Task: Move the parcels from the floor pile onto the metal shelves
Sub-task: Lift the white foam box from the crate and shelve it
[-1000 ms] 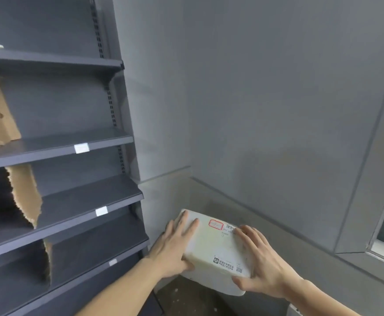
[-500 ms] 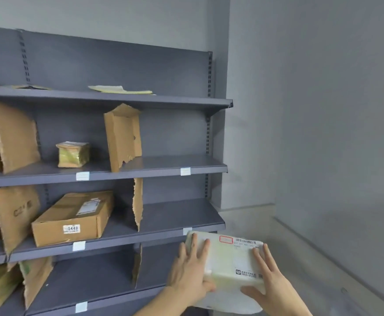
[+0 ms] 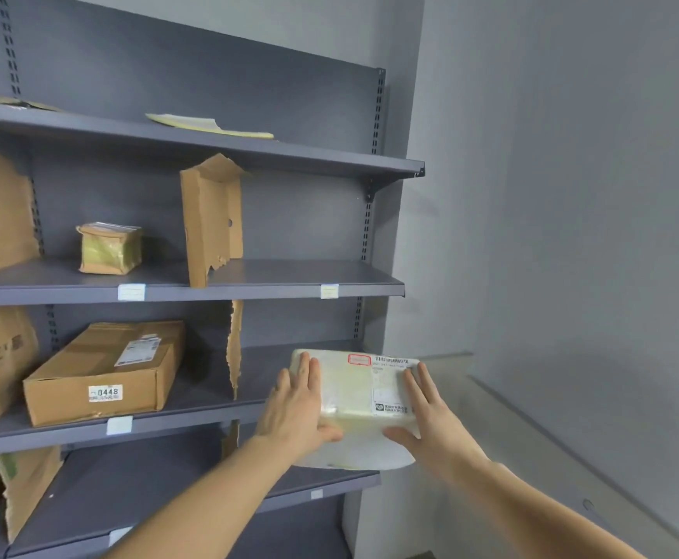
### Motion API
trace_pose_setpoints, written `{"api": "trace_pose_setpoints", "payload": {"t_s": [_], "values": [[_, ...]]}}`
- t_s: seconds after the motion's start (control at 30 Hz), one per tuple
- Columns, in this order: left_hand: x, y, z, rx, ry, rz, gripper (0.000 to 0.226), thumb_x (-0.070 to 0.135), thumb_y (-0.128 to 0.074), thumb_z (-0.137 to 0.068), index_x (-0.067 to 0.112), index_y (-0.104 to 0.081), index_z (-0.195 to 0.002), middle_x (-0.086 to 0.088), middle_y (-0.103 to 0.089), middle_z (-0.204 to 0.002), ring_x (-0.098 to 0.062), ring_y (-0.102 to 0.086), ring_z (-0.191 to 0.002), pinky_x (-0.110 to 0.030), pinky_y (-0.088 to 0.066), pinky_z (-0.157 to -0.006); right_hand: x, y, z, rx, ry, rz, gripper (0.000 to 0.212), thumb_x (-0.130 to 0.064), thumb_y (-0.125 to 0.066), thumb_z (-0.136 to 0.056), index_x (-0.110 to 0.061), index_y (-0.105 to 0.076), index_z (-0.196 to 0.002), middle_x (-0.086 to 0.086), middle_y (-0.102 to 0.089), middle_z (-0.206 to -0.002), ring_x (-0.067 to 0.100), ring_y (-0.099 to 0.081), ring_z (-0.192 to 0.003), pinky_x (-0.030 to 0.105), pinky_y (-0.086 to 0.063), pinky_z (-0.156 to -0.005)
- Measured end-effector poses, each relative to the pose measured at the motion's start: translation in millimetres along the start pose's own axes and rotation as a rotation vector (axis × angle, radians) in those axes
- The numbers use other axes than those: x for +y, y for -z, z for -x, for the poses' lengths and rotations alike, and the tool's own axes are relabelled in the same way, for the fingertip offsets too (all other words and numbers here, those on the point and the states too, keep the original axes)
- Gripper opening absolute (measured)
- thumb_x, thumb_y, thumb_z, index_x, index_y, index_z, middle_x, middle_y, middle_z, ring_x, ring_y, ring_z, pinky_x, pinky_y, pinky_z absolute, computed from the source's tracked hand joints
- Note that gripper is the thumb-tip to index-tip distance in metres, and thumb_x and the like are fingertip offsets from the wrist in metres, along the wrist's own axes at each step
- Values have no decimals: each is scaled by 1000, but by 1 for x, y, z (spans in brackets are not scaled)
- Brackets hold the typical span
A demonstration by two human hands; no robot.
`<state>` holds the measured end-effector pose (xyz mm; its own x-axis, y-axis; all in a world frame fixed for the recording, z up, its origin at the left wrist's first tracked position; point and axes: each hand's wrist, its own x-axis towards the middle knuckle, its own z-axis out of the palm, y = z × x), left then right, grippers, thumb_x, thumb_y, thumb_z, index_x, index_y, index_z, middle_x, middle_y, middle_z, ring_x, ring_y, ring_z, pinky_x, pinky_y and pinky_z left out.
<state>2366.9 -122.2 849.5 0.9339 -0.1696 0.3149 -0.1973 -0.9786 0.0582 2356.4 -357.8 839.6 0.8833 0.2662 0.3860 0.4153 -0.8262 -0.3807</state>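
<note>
Carrying a white parcel up to the right end of the metal shelves.

I have the white plastic-wrapped parcel (image 3: 360, 391) held between both hands: my left hand (image 3: 295, 405) lies on its left side with fingers straight on top and the thumb tucked under the near edge, my right hand (image 3: 424, 409) mirrors it on the right. It hangs in front of the third shelf (image 3: 192, 401), right of the torn cardboard divider (image 3: 234, 349), not yet set down. It looks soft-wrapped, with a red-bordered sticker, a barcode label, and a loose flap of wrapping hanging below. Next, I judge, I should push it forward onto the bare bay, well right of the brown carton marked 0448 (image 3: 104, 373).
</note>
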Motion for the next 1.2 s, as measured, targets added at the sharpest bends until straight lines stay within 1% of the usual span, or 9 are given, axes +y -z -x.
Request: {"api": "trace_pose_setpoints", "payload": {"t_s": [0.1, 0.27, 0.4, 0.53, 0.63, 0.77, 1.0, 1.1, 1.2], "values": [[-12, 3, -13, 36, -11, -12, 122, 72, -64, -74, 9, 1, -155, -9, 5, -164, -28, -29, -135, -35, -39, -105, -4, 4, -16, -5, 4, 28, 95, -41, -66, -90, -27, 1, -156, -26, 22, -152, 11, -19, -147, 19, -30, -105], [-24, 12, -30, 127, -35, -43, 122, 78, -61, -71, 8, -5, -154, -9, -1, -163, -28, -32, -132, -35, -39, -103, -8, 14, -37, -14, -16, 84, 94, -44, -63, -92, -25, 1, -157, -14, 21, -160, 14, -17, -148, 22, -28, -107], [-35, 31, -52, 202, -64, -70, 123, 82, -58, -69, 8, -8, -154, -9, -6, -163, -27, -37, -126, -34, -39, -103, -13, 31, -63, 9, 14, 124, 93, -47, -63, -90, -24, -4, -157, -11, 16, -162, 18, -26, -145, 27, -33, -106], [-46, 69, -89, 278, -70, -79, 120, 82, -59, -67, 10, -14, -153, -2, -16, -160, -27, -39, -124, -35, -38, -100, -22, 59, -108, 41, 21, 139, 93, -53, -64, -88, -22, -10, -157, -4, 4, -165, 25, -31, -143, 35, -34, -111], [-59, 99, -121, 324, -42, -47, 114, 80, -63, -66, 13, -23, -148, 1, -26, -156, -27, -42, -121, -37, -42, -94, -35, 79, -151, 80, 56, 133, 86, -47, -66, -89, -18, -20, -154, 0, -7, -164, 26, -37, -140, 31, -31, -109], [-80, 124, -159, 302, 9, -35, 111, 80, -64, -65, 15, -27, -148, 2, -32, -154, -28, -45, -123, -39, -45, -93, -48, 94, -206, 81, 109, 135, 80, -44, -66, -90, -15, -25, -152, 0, -15, -161, 27, -39, -137, 31, -32, -107], [-101, 135, -217, 298, 98, -9, 99, 78, -69, -61, 17, -46, -136, 4, -49, -138, -26, -53, -118, -36, -44, -87, -37, 93, -295, 56, 172, 137, 81, -52, -65, -88, -19, -29, -152, -1, -24, -159, 23, -37, -138, 27, -30, -107], [-103, 139, -244, 298, 135, -2, 97, 77, -71, -60, 19, -49, -135, 5, -51, -136, -25, -54, -118, -38, -47, -88, -24, 92, -328, 45, 197, 118, 82, -54, -64, -87, -20, -29, -153, 0, -25, -159, 23, -31, -142, 31, -27, -113], [-105, 136, -269, 279, 172, 7, 97, 74, -74, -61, 18, -49, -136, 3, -51, -137, -25, -53, -119, -39, -48, -90, -12, 88, -357, 41, 217, 113, 81, -54, -64, -87, -19, -30, -152, 2, -30, -157, 23, -33, -141, 30, -27, -112]]}}
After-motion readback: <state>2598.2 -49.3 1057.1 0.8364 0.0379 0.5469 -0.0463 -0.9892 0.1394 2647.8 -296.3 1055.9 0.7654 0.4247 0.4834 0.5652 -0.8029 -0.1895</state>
